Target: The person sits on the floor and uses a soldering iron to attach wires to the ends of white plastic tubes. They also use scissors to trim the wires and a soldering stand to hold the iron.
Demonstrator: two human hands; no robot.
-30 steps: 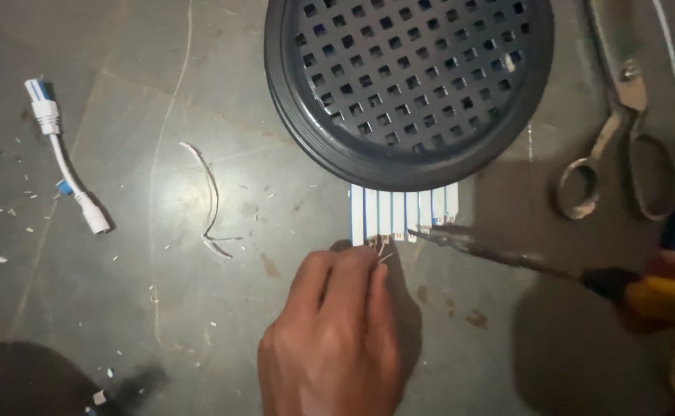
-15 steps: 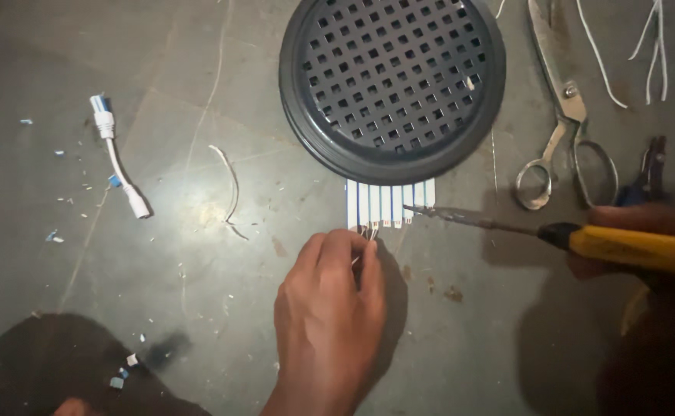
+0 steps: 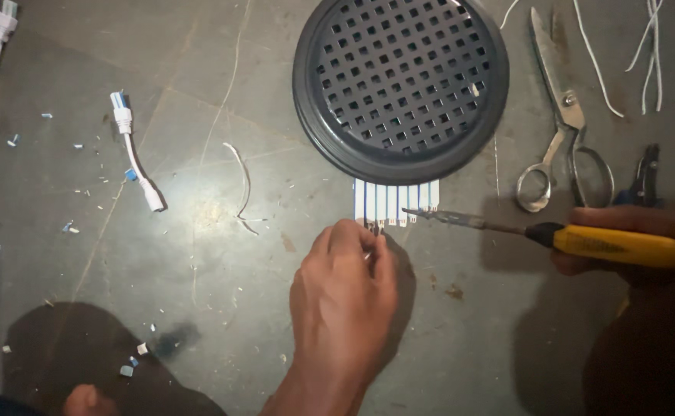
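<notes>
**Pinching thin wires by the round grille**

Pinching small wire ends, the left hand (image 3: 345, 289) sits just below the round black grille (image 3: 400, 86). Its fingertips (image 3: 373, 235) are pressed together on the wire tips at the bottom of a row of white strips (image 3: 396, 202). That row touches the lower edge of the grille. I count about seven strips.

The right hand (image 3: 622, 239) is to the lower right of the grille. Its grip is wrapped tight around one yellow-handled tool (image 3: 584, 240). The metal tip of the tool rests on the strips.

One pair of scissors (image 3: 564, 123) lies to the right of the grille. One dark hand tool (image 3: 644, 176) lies further right. Some loose white wires (image 3: 649, 46) lie at the top right. Two white cable plugs (image 3: 133, 150) lie far to the left of the grille, and one curved wire scrap (image 3: 243, 185) lies nearer to it.

Everything lies on a dark grey worktop (image 3: 160, 308) with scratches and small white and blue bits on it.
</notes>
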